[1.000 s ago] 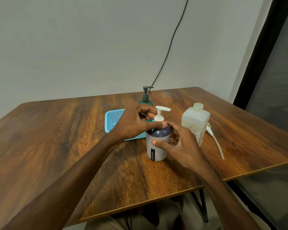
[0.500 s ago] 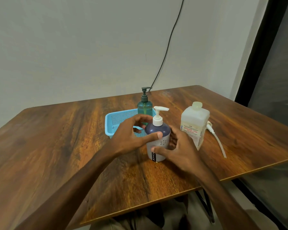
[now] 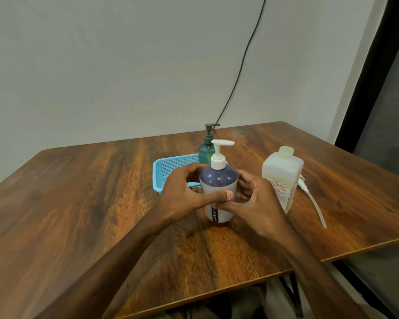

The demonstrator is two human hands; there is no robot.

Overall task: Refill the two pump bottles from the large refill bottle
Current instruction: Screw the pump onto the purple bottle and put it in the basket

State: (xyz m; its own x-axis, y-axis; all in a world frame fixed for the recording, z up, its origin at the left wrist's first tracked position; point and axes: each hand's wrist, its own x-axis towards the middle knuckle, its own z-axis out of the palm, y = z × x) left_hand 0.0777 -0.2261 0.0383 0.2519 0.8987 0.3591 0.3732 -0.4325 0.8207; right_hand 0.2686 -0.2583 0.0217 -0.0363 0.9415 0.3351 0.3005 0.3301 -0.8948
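Both hands are wrapping around one pump bottle. The left hand [image 3: 182, 192] is curling its fingers behind the purple-topped pump bottle [image 3: 218, 189] and laying its thumb across the front. The right hand [image 3: 256, 206] is cupping the other side, thumb meeting the left thumb low on the label. The grip is closing fully on the bottle's body, not on its white pump head [image 3: 219, 155], which is sitting above both hands, screwed on, nozzle pointing right.

The bottle is standing upright on the desk [image 3: 78, 192], its long axis vertical, so the pump collar is lying directly above the grip; either hand looks equally near it.

Just behind, a green pump bottle [image 3: 206, 153] is standing beside a blue basket [image 3: 168, 166]. To the right, near the right hand, the large refill bottle [image 3: 282, 178] is standing upright with its neck uncapped. A white dip tube [image 3: 313, 201] is lying on the desk beside it.
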